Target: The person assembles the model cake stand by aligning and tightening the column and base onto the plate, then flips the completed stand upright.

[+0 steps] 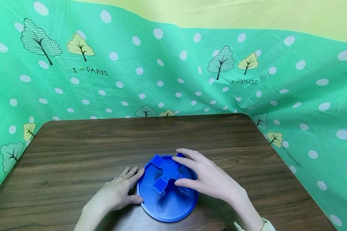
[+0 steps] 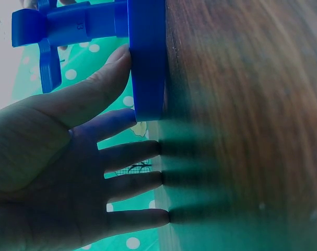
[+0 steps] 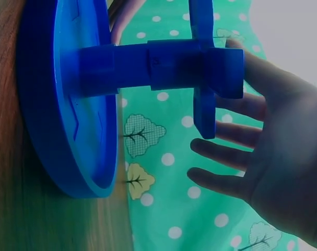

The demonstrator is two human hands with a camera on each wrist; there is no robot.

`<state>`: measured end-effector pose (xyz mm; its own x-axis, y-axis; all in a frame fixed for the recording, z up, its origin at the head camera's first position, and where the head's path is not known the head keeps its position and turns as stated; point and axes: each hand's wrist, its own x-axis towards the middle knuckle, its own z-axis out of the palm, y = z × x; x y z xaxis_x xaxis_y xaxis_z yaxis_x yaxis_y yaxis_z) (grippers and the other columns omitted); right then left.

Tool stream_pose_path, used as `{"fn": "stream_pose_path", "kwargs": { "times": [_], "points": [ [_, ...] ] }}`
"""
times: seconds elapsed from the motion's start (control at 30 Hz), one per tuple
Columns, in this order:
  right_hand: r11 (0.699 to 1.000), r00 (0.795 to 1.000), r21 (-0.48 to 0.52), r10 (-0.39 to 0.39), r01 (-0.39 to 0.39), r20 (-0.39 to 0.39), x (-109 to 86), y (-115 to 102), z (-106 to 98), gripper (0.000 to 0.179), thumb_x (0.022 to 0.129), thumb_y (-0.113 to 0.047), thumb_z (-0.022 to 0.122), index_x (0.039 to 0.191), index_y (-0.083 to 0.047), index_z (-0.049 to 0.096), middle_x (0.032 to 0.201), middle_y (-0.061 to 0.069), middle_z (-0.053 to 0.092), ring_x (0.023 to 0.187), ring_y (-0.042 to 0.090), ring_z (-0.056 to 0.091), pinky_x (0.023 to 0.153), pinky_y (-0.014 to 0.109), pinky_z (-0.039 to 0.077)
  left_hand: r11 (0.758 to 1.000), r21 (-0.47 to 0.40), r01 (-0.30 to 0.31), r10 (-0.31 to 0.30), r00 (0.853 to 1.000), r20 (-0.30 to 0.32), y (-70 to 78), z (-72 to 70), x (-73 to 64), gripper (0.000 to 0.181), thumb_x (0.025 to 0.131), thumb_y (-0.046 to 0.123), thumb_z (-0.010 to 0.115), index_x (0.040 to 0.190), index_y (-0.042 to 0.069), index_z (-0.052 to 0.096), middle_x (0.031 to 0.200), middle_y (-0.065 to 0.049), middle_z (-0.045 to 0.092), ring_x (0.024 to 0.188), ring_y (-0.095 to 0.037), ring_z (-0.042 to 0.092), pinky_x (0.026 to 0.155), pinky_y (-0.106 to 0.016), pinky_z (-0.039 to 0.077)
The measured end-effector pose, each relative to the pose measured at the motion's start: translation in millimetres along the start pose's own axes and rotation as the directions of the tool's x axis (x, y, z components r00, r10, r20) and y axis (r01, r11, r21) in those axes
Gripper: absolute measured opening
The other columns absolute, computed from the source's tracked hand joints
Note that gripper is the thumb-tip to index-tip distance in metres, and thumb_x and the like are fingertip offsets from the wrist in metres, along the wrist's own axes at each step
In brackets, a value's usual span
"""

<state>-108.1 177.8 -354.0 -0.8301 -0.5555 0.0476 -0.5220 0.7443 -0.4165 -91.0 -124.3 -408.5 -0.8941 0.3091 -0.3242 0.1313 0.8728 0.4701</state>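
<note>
A blue round base (image 1: 169, 213) with a raised rim rests on the brown table. From its middle rises a post (image 3: 132, 68) carrying a blue cross-shaped top (image 1: 169, 170) with several arms. My left hand (image 1: 117, 192) lies at the left side of the base. Its thumb (image 2: 103, 83) touches the rim, and its straight, spread fingers reach down beside it to the table. Over the right arms of the cross, my right hand (image 1: 209, 176) holds the top between thumb and fingers. Two lower fingers extend free below it in the right wrist view. My right hand partly hides those arms.
The brown wood-grain table (image 1: 89, 150) stretches away on every side of the base. A green cloth (image 1: 167, 70) with white dots and printed trees hangs behind and along the sides of the table. A pale sleeve (image 1: 267, 224) shows at the right wrist.
</note>
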Motion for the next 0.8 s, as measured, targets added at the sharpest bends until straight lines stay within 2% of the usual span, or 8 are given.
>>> {"fn": "stream_pose_path", "kwargs": {
  "times": [0.17, 0.37, 0.8],
  "points": [
    [0.999, 0.997, 0.039, 0.013, -0.016, 0.075, -2.8, 2.2, -3.3, 0.087, 0.081, -0.081, 0.063, 0.154, -0.038, 0.045, 0.169, -0.015, 0.029, 0.155, 0.023, 0.036, 0.115, 0.054, 0.047, 1.0, -0.001, -0.005, 0.005, 1.0, -0.012, -0.4, 0.7, -1.0, 0.095, 0.081, 0.055, 0.081, 0.16, 0.025, 0.039, 0.169, -0.011, 0.034, 0.157, -0.045, 0.026, 0.105, -0.087, 0.028],
    [0.996, 0.989, 0.09, -0.003, -0.01, 0.145, -4.3, 5.3, -6.5, 0.096, 0.076, -0.078, 0.072, 0.157, -0.041, 0.039, 0.172, -0.015, 0.02, 0.157, 0.024, 0.033, 0.117, 0.056, 0.045, 1.0, 0.0, -0.006, 0.006, 1.0, -0.01, -0.4, 0.5, -0.9, 0.095, 0.081, 0.055, 0.081, 0.16, 0.024, 0.039, 0.169, -0.011, 0.034, 0.157, -0.045, 0.026, 0.104, -0.087, 0.028],
    [0.999, 0.996, 0.043, -0.017, 0.013, 0.09, -2.2, 5.6, -5.7, 0.101, 0.068, -0.079, 0.077, 0.154, -0.034, 0.047, 0.165, -0.008, 0.035, 0.15, 0.025, 0.042, 0.112, 0.053, 0.05, 1.0, 0.002, -0.009, 0.009, 1.0, -0.015, -0.5, 0.4, -1.5, 0.094, 0.081, 0.055, 0.081, 0.16, 0.024, 0.04, 0.169, -0.011, 0.034, 0.157, -0.044, 0.026, 0.104, -0.087, 0.029]
  ]
}}
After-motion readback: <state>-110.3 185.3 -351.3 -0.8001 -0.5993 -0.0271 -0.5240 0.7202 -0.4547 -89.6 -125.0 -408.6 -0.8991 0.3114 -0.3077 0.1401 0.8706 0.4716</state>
